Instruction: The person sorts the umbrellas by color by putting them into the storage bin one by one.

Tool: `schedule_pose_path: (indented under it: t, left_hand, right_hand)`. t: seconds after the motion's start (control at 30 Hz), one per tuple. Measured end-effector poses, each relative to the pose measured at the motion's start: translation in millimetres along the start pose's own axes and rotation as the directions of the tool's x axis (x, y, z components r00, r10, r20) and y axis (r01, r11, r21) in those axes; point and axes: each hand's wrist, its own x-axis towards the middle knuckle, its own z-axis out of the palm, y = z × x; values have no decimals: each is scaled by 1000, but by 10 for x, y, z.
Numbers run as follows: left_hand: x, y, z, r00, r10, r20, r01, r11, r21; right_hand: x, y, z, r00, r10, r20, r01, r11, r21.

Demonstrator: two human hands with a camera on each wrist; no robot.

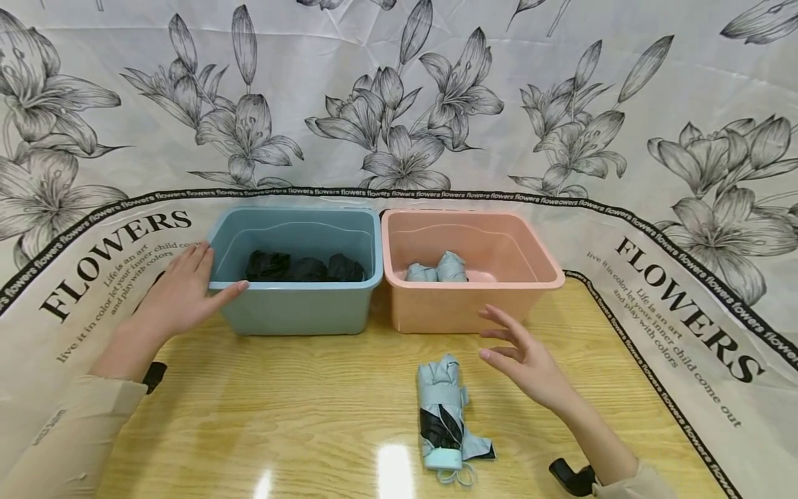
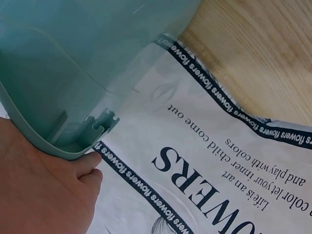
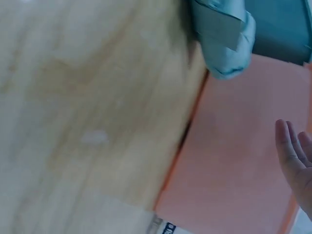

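Observation:
My left hand [image 1: 183,294] rests against the left front corner of a blue plastic bin [image 1: 296,308]. Its fingers lie along the outer side and its thumb at the front rim. The left wrist view shows the same hand [image 2: 44,180] touching the bin's rim. My right hand [image 1: 524,360] hovers, fingers spread and relaxed, right of a folded light-blue umbrella [image 1: 439,384] and in front of a pink bin [image 1: 461,308]. It holds nothing. The umbrella lies on the table with its handle toward me and a loose flap at its right.
Several black bundles [image 1: 305,269] sit inside the blue bin. Two light-blue folded bundles [image 1: 450,267] lie in the pink bin. Both bins stand side by side on a wooden table [image 1: 299,416], before a white flower-printed cloth [image 1: 399,152].

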Motion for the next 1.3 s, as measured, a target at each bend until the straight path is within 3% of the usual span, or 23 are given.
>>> schedule_pose_path:
  t: [0.17,0.33,0.47,0.53,0.67,0.9,1.3]
  left_hand:
    - [4,8,-3,1000,7,-5,-7,1000,-3]
    - [-3,12,-10,1000,-1,-1,1,1000,-6]
    - [1,17,-13,1000,-7,7,7,1000,-5]
    - [3,18,-13,1000,-7,5,7,1000,-5]
    - [5,13,-8,1000,-4,1,4,1000,-3]
    - [6,-18,11,1000,-3,-6,3,1000,1]
    - [13,-16,8,1000,-10,6,10,1000,4]
  right_hand:
    - [-50,111,179,992,78,100,-66,990,-122]
    - [-52,187,296,958,199,205,-160,968,-192]
    - [-54,242,371,934,237,268,-169,952,-254]
    - [-51,260,415,932,229,282,-143,945,-293]
    - [-32,260,498,931,235,280,-127,926,-355]
    - [22,234,640,910,314,270,-192,898,-397]
    - [61,187,821,945,278,172,-200,908,-369]
